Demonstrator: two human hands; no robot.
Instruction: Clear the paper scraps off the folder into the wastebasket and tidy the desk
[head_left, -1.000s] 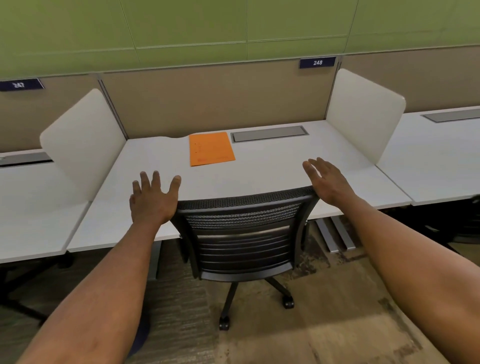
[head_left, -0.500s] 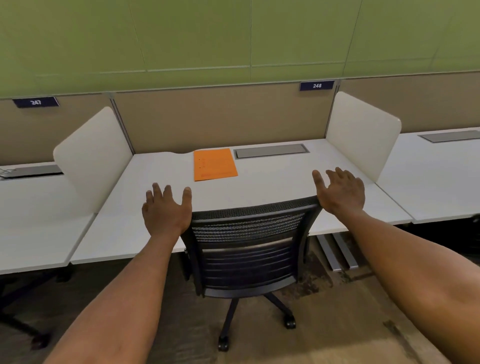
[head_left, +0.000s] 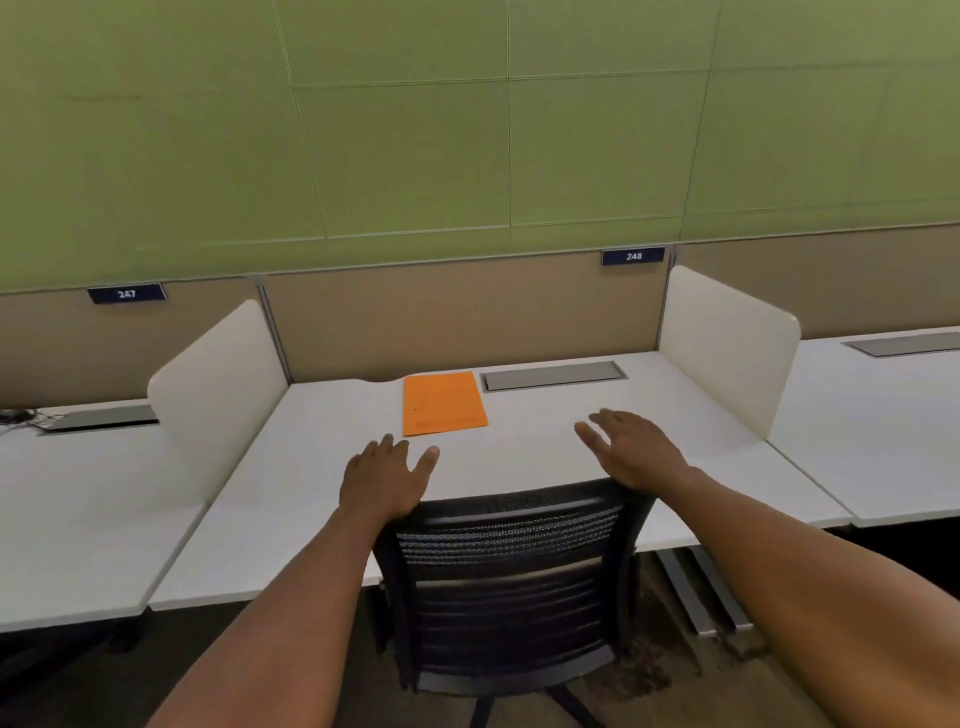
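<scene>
An orange folder (head_left: 444, 402) lies flat at the back of the white desk (head_left: 545, 441), left of a grey cable hatch. No paper scraps or wastebasket show in this view. My left hand (head_left: 384, 480) hovers with fingers straight over the desk's front part, just below the folder and above the left top corner of the chair back. My right hand (head_left: 631, 449) is stretched out with spread fingers above the desk, over the chair back's right top corner. Both hands hold nothing.
A black mesh office chair (head_left: 511, 577) stands pushed against the desk's front edge between my arms. White side dividers (head_left: 218, 382) (head_left: 727, 343) bound the desk left and right. Neighbouring desks extend on both sides; cables lie at the far left (head_left: 21, 415).
The view has tilted up, showing more wall. Both hands moved forward from beside the chair back's top corners to over the desk, the right one shifting leftward.
</scene>
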